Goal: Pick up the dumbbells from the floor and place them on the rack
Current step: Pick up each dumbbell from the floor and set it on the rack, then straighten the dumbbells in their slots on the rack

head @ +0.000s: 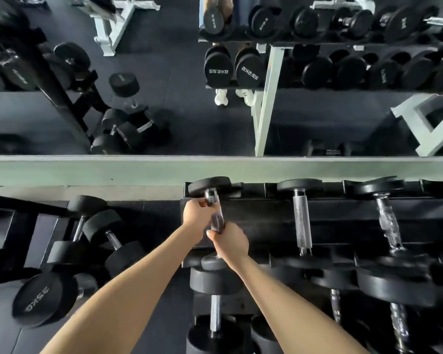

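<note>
A black dumbbell (210, 186) with a chrome handle lies across the left end of the black rack's (338, 221) top tier. My left hand (196, 213) grips the far part of its handle, just below the far head. My right hand (232, 242) grips the near part, covering the handle above the near head. Both hands are closed around the handle. Several more dumbbells (105, 238) lie on the dark floor to the left of the rack, one of them marked 35KG (42, 298).
Two other dumbbells (301, 221) rest on the top tier to the right, and more sit on the lower tier (215, 310) near me. A mirror (164, 98) above a pale ledge (87, 169) reflects the room. A black frame (8, 226) stands at the left.
</note>
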